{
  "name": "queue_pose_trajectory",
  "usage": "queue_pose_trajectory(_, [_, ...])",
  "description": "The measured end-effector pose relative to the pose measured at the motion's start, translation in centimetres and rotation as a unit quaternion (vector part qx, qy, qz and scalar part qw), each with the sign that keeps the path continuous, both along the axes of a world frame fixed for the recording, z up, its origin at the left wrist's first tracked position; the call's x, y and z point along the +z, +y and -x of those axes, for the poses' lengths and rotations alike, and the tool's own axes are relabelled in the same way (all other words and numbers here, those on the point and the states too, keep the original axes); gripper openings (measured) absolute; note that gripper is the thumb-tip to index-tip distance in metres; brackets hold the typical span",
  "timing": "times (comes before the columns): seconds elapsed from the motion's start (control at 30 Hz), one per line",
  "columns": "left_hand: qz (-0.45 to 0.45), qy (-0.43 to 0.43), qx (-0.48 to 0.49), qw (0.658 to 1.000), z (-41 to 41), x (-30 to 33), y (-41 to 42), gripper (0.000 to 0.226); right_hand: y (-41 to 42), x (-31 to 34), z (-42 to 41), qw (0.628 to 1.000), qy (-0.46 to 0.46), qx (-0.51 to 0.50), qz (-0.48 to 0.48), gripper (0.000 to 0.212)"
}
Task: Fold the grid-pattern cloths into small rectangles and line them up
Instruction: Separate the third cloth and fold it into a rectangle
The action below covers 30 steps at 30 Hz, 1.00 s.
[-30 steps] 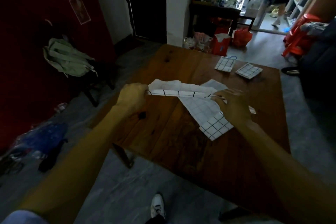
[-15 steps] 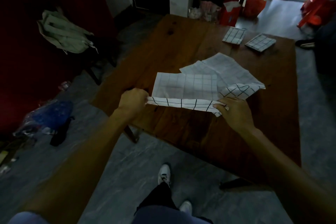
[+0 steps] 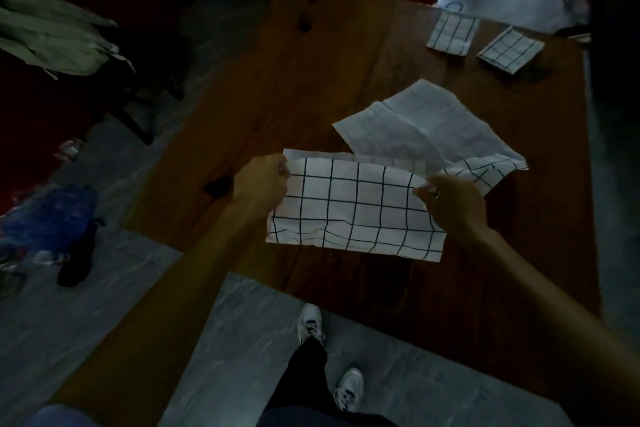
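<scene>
Both hands (image 3: 263, 184) (image 3: 453, 203) pinch cloth (image 3: 353, 211) | fingertips hidden | room dim

Grid cloths, one mid-fold

A white grid cloth (image 3: 353, 208) hangs doubled near the front edge (lines facing up); another (image 3: 426, 128) lies crumpled behind it; two folded rectangles (image 3: 452, 34) (image 3: 509, 50) sit side by side at the far end.
</scene>
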<state>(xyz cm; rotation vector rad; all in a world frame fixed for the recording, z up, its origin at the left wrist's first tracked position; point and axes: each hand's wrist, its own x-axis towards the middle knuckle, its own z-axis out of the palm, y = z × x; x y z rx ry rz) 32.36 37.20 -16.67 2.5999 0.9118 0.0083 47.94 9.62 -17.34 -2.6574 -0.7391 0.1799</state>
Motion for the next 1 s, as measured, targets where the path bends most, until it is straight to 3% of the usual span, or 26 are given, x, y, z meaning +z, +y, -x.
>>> queue_pose_trajectory(0.27, [0.053, -0.023, -0.011, 0.998, -5.7, -4.4, 3.7, 0.019, 3.6, -4.1, -4.6, 0.998, -0.051, -0.029, 0.037, 0.017])
queue_pose_trajectory(0.4, [0.043, -0.022, -0.007, 0.999, -6.7, -6.3, 3.6, 0.043, 5.1, -6.3, -5.0, 0.993, -0.080, -0.047, 0.069, 0.044])
queue_pose_trajectory(0.53, [0.003, -0.063, -0.037, 0.997, -5.5, -7.6, 1.6, 0.047, 6.1, -7.4, -1.6, 0.997, -0.077, 0.003, 0.022, 0.045])
queue_pose_trajectory(0.63, [0.008, -0.075, -0.126, 0.989, -3.9, -8.3, -2.0, 0.040, 6.4, -8.6, 2.5, 0.996, -0.046, 0.070, 0.006, 0.043])
queue_pose_trajectory(0.77, [0.042, -0.007, -0.193, 0.980, -1.9, -10.7, -6.1, 0.053, 5.2, -10.9, 6.7, 0.991, -0.022, 0.118, 0.058, 0.049])
queue_pose_trajectory(0.9, [0.026, 0.072, -0.147, 0.986, 0.6, -13.9, -6.7, 0.063, 3.7, -12.5, 7.6, 0.985, -0.006, 0.130, 0.114, 0.059])
queue_pose_trajectory(1.0, [-0.003, 0.085, -0.126, 0.988, 2.1, -14.9, -6.5, 0.065, 3.6, -13.2, 7.2, 0.980, 0.008, 0.142, 0.137, 0.064])
